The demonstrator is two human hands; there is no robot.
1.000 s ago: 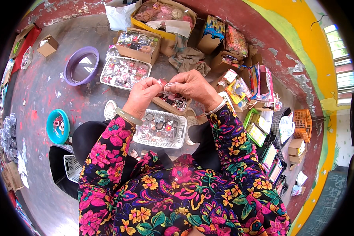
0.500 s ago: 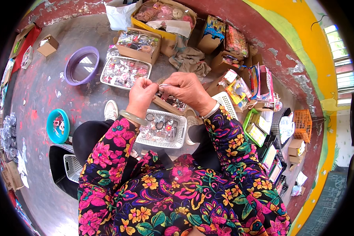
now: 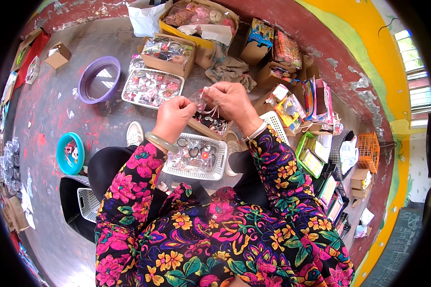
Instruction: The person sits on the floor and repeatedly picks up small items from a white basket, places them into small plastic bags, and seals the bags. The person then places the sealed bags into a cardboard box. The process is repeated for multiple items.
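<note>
In front of me, above the baskets, my left hand (image 3: 174, 117) is closed in a pinch at the left edge of a small clear plastic bag (image 3: 200, 101). My right hand (image 3: 234, 105) is closed on a thin pinkish band (image 3: 215, 111), whose loop hangs below the fingers, beside the bag. Whether the band is partly inside the bag I cannot tell. Below my hands stands a white basket (image 3: 221, 162) of bagged hair ties. Just beyond it is a cardboard box (image 3: 203, 128) holding small dark, red and white pieces, partly hidden by my right hand.
A second white basket (image 3: 124, 92) holds bagged pink accessories, with a cardboard box (image 3: 164, 64) of packets behind it. A purple basin (image 3: 84, 88) and a teal basin (image 3: 61, 154) stand on the left. Boxes, a green basket (image 3: 300, 155) and an orange crate (image 3: 368, 152) line the right.
My hands have moved slightly apart, the right one going up and to the right. The clear bag and the band's loop now show between them.
</note>
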